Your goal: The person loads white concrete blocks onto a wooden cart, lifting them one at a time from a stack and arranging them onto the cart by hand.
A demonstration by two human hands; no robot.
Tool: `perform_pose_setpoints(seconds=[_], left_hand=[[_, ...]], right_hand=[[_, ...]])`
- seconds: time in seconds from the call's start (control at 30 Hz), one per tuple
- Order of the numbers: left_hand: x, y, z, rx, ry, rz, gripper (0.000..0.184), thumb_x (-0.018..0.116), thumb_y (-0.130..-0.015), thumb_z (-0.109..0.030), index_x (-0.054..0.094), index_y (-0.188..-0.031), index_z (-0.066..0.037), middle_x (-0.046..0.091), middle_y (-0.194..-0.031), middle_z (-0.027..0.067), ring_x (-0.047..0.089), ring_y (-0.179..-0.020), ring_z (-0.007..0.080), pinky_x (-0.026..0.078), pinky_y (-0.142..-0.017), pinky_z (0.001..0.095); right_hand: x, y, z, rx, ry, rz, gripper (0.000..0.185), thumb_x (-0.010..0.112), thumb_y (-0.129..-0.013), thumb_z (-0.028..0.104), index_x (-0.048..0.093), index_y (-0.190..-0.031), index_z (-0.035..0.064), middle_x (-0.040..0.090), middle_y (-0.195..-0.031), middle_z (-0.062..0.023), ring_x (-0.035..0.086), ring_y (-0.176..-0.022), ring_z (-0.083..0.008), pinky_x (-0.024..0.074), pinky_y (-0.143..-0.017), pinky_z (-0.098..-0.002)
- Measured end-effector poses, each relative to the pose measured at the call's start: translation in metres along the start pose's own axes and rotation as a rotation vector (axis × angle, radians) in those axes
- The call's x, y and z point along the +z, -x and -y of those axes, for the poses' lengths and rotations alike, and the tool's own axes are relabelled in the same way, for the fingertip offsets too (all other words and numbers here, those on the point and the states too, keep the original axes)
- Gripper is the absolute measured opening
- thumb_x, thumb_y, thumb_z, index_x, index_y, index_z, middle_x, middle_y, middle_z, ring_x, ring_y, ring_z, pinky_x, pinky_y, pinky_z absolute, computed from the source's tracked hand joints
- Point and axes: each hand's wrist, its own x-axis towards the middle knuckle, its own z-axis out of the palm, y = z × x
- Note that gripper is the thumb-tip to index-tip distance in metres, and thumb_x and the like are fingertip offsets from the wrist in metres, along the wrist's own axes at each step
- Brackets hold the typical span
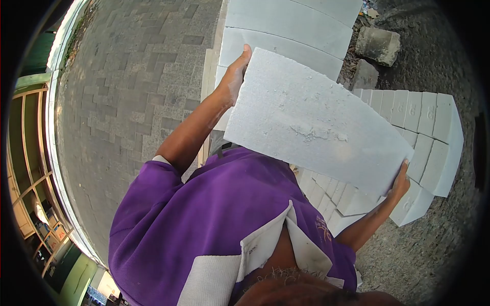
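Observation:
I hold a large white lightweight concrete block (306, 117) in front of my chest, tilted down toward the right. Its broad face is rough, with crumbs and a chipped patch near the middle. My left hand (237, 79) is closed on its left end, thumb up along the edge; the other fingers are hidden behind it. At the lower right corner my right hand (400, 182) grips the other end, its thumb on the edge. Behind the block lies a stack of similar white blocks (286, 43), close to my left hand. More stacked blocks (429, 120) stand beyond my right hand.
Grey paving (138, 76) runs along the left. Broken concrete lumps (377, 46) lie at the upper right, beside dark rough ground (434, 56). Gravelly ground (393, 260) shows at the lower right. A shelved wooden structure (35, 173) stands at the far left.

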Motion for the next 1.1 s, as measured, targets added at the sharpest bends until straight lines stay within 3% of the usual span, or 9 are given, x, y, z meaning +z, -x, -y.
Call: perform_pose_setpoints(seconds=[0.1, 0.23, 0.37, 0.43, 0.57, 0.67, 0.83, 1.0, 1.1], left_hand=[[-0.032, 0.014, 0.003, -0.062, 0.083, -0.135, 0.092, 0.033, -0.096, -0.071, 0.035, -0.147, 0.007, 0.041, -0.144, 0.034, 0.041, -0.138, 0.0408, 0.042, -0.108, 0.0447], [-0.085, 0.024, 0.037, -0.021, 0.219, -0.313, 0.078, 0.034, -0.099, -0.066, 0.053, -0.133, 0.002, 0.059, -0.127, 0.0238, 0.061, -0.114, 0.029, 0.052, -0.091, 0.0388], [-0.11, 0.057, 0.055, -0.018, 0.423, -0.482, 0.08, 0.029, -0.099, -0.068, 0.061, -0.123, 0.001, 0.066, -0.115, 0.0155, 0.064, -0.105, 0.0265, 0.052, -0.09, 0.0386], [-0.129, 0.07, 0.077, 0.08, 0.492, -0.548, 0.081, 0.026, -0.1, -0.068, 0.06, -0.124, 0.001, 0.066, -0.116, 0.0148, 0.064, -0.105, 0.0275, 0.052, -0.092, 0.0397], [-0.125, 0.087, 0.096, 0.142, 0.566, -0.874, 0.079, 0.025, -0.101, -0.066, 0.057, -0.129, 0.001, 0.064, -0.123, 0.0164, 0.062, -0.112, 0.0309, 0.05, -0.096, 0.0435], [-0.149, 0.084, 0.156, 0.268, 0.549, -0.84, 0.07, 0.028, -0.103, -0.057, 0.055, -0.132, 0.001, 0.061, -0.129, 0.0157, 0.061, -0.115, 0.0325, 0.05, -0.097, 0.0449], [-0.135, 0.03, 0.187, 0.382, 0.683, -0.869, 0.059, 0.033, -0.103, -0.044, 0.054, -0.133, 0.002, 0.062, -0.129, 0.0153, 0.063, -0.113, 0.0324, 0.051, -0.097, 0.0456], [-0.11, -0.051, 0.171, 0.431, 0.676, -0.911, 0.047, 0.041, -0.103, -0.033, 0.053, -0.132, 0.002, 0.061, -0.128, 0.0147, 0.065, -0.11, 0.0289, 0.057, -0.09, 0.041], [-0.101, -0.102, 0.154, 0.339, 0.502, -0.981, 0.04, 0.046, -0.102, -0.023, 0.052, -0.133, 0.001, 0.061, -0.129, 0.0139, 0.065, -0.11, 0.0269, 0.06, -0.085, 0.0372]], right_hand=[[0.069, -0.021, 0.017, -0.027, 0.101, 0.133, 0.083, 0.068, -0.083, 0.064, 0.067, -0.104, -0.0162, 0.07, -0.094, -0.0198, 0.063, -0.084, -0.0239, 0.0506, -0.08, -0.0364], [0.18, -0.04, 0.049, -0.127, 0.067, 0.325, 0.091, 0.071, -0.077, 0.066, 0.063, -0.114, -0.0174, 0.068, -0.107, -0.0281, 0.066, -0.1, -0.0331, 0.0494, -0.092, -0.0396], [0.293, -0.045, 0.105, -0.326, 0.27, 0.421, 0.1, 0.065, -0.075, 0.072, 0.06, -0.121, -0.0163, 0.062, -0.12, -0.035, 0.06, -0.118, -0.0424, 0.0443, -0.103, -0.0421], [0.351, -0.044, 0.133, -0.427, 0.253, 0.462, 0.089, 0.067, -0.076, 0.068, 0.067, -0.111, -0.013, 0.068, -0.107, -0.0295, 0.067, -0.102, -0.0373, 0.05, -0.09, -0.041], [0.41, -0.01, 0.234, -0.59, 0.292, 0.621, 0.093, 0.065, -0.074, 0.071, 0.066, -0.114, -0.0118, 0.068, -0.11, -0.0305, 0.066, -0.106, -0.0407, 0.0492, -0.094, -0.0433], [0.452, 0.004, 0.308, -0.78, 0.316, 0.63, 0.092, 0.064, -0.074, 0.072, 0.066, -0.113, -0.011, 0.068, -0.109, -0.0301, 0.067, -0.105, -0.0399, 0.0505, -0.093, -0.0439], [0.479, 0.027, 0.445, -1.055, 0.41, 0.619, 0.085, 0.063, -0.076, 0.072, 0.072, -0.101, -0.0082, 0.071, -0.1, -0.0252, 0.069, -0.099, -0.0373, 0.0541, -0.083, -0.0461], [0.506, 0.039, 0.557, -1.273, 0.393, 0.494, 0.08, 0.063, -0.076, 0.072, 0.075, -0.097, -0.0041, 0.073, -0.098, -0.0219, 0.07, -0.095, -0.0372, 0.0547, -0.081, -0.0455], [0.541, 0.029, 0.612, -1.367, 0.42, 0.447, 0.088, 0.061, -0.074, 0.075, 0.073, -0.103, -0.0065, 0.072, -0.098, -0.0233, 0.071, -0.095, -0.0361, 0.0546, -0.083, -0.0437]])
